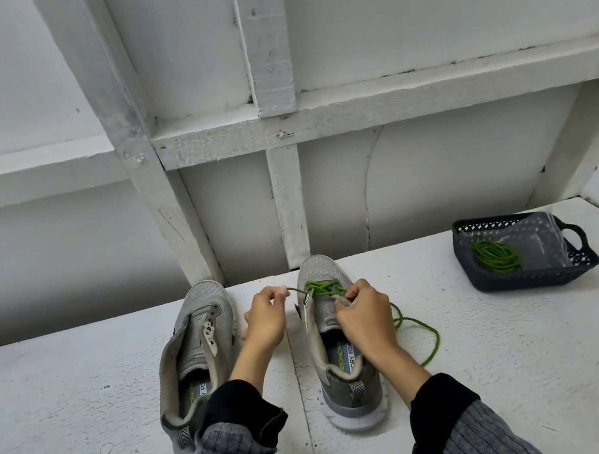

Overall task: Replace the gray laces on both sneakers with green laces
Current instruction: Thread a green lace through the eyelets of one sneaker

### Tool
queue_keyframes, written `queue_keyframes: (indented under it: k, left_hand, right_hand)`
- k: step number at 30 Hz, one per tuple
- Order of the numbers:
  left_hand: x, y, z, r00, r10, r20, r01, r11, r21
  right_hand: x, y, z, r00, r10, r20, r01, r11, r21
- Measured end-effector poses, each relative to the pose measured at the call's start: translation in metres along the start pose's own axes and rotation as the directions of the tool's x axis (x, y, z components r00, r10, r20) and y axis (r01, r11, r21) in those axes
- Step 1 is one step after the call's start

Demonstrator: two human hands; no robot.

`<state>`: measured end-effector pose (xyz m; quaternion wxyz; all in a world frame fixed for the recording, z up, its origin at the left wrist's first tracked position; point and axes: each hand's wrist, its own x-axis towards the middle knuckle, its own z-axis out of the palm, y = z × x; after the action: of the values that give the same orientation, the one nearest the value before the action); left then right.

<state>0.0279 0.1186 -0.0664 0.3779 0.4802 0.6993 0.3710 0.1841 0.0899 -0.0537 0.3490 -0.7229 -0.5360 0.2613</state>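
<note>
Two gray mesh sneakers stand side by side on the white tabletop point(81, 405), toes pointing to twelve o'clock. The right sneaker point(336, 340) sits just right of centre and already carries a green lace point(320, 288) criss-crossed through its front eyelets; the loose tail of that lace loops out over the tabletop toward four o'clock of the shoe. The left sneaker point(196, 357), at nine o'clock from its partner, shows bare eyelets and an open tongue, with no lace visible.

Now the hands. The left hand point(264, 319) hovers between the two shoes, grip narrow, thumb and fingers pinching one end of the green lace and drawing it out to the left. The right hand point(363, 313) is curled over the tongue of the right sneaker, grip closed on the lace at the eyelets. Both wrists come out of black cuffs under gray ribbed sleeves.

Over at two o'clock, well apart from the shoes, a dark blue basket point(572, 264) holds a coiled second green lace point(495, 257).

Writing on the insoles is partly hidden: "SKECHER" reads on the right sneaker with "ORY FOA" beside it, and the left sneaker shows the same fragments.
</note>
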Motion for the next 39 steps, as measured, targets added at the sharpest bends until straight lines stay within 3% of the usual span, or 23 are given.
queue_keyframes:
  k: [1, 3, 6, 7, 8, 10, 11, 14, 16, 19, 22, 25, 28, 30, 33, 36, 39]
  left_hand:
    - [0.0, 0.005, -0.002, 0.998, -0.047, -0.031, 0.039, 0.976, -0.213]
    - [-0.003, 0.02, -0.009, 0.987, -0.14, -0.084, 0.066, 0.814, -0.577]
    - [-0.002, 0.034, -0.026, 0.951, -0.252, -0.181, -0.002, 0.578, -0.816]
    - [-0.002, 0.034, -0.03, 0.942, -0.249, -0.223, -0.03, 0.602, -0.798]
    - [-0.002, 0.033, -0.034, 0.939, -0.205, -0.276, -0.047, 0.717, -0.696]
    - [-0.002, 0.025, -0.036, 0.952, 0.016, -0.306, -0.105, 0.956, -0.276]
    - [-0.003, 0.021, -0.035, 0.959, 0.141, -0.247, -0.161, 0.985, -0.065]
    - [0.002, 0.004, -0.024, 0.957, 0.278, 0.079, -0.288, 0.898, 0.331]
    - [0.007, -0.005, -0.016, 0.942, 0.288, 0.174, -0.336, 0.836, 0.433]
    - [0.01, -0.011, -0.006, 0.954, 0.285, 0.091, -0.299, 0.889, 0.347]
    - [0.002, 0.0, -0.011, 0.973, 0.203, -0.112, -0.212, 0.974, -0.073]
    - [-0.001, 0.008, -0.015, 0.978, 0.009, -0.209, -0.102, 0.893, -0.438]
    - [-0.006, 0.012, -0.008, 0.98, -0.051, -0.192, -0.079, 0.785, -0.614]
    - [-0.008, 0.015, -0.004, 0.979, -0.076, -0.189, -0.064, 0.765, -0.64]
    - [-0.006, 0.015, 0.003, 0.983, -0.073, -0.17, -0.036, 0.826, -0.563]
    - [-0.003, 0.012, 0.006, 0.992, 0.035, -0.117, -0.073, 0.94, -0.332]
    - [-0.007, 0.017, 0.012, 0.995, 0.095, -0.02, -0.097, 0.987, -0.129]
  right_hand:
    - [0.0, 0.0, 0.0, 1.0, -0.003, 0.0, 0.003, 1.0, 0.004]
    - [0.0, 0.0, -0.001, 1.0, -0.006, 0.003, 0.006, 1.0, 0.004]
    - [0.0, 0.0, -0.001, 1.0, -0.013, 0.004, 0.013, 1.0, 0.01]
    - [0.0, 0.001, 0.0, 1.0, -0.015, 0.004, 0.014, 1.0, 0.016]
    - [0.0, 0.001, 0.0, 1.0, -0.013, 0.003, 0.013, 1.0, 0.018]
    - [0.0, 0.001, 0.0, 1.0, -0.009, 0.004, 0.009, 1.0, 0.008]
    - [0.0, 0.001, 0.0, 1.0, -0.008, 0.002, 0.008, 1.0, 0.004]
    - [0.001, 0.0, -0.001, 1.0, -0.007, -0.004, 0.007, 1.0, 0.007]
    - [0.0, 0.0, 0.0, 1.0, -0.001, 0.0, 0.001, 1.0, 0.004]
    - [-0.001, 0.001, -0.001, 1.0, -0.006, -0.001, 0.006, 1.0, 0.009]
    - [-0.001, 0.001, -0.002, 1.0, -0.006, 0.003, 0.006, 1.0, -0.004]
    - [-0.001, 0.001, -0.001, 1.0, -0.012, -0.006, 0.012, 1.0, -0.012]
    - [-0.002, 0.0, -0.001, 1.0, -0.019, 0.004, 0.019, 1.0, -0.001]
    - [-0.002, 0.0, -0.002, 1.0, -0.022, 0.004, 0.022, 1.0, 0.012]
    - [-0.002, 0.001, -0.005, 1.0, -0.018, 0.021, 0.017, 0.997, 0.073]
    - [0.0, 0.002, -0.011, 0.997, 0.032, 0.064, -0.048, 0.963, 0.264]
    - [0.009, 0.008, -0.021, 0.995, 0.104, 0.013, -0.1, 0.909, 0.404]
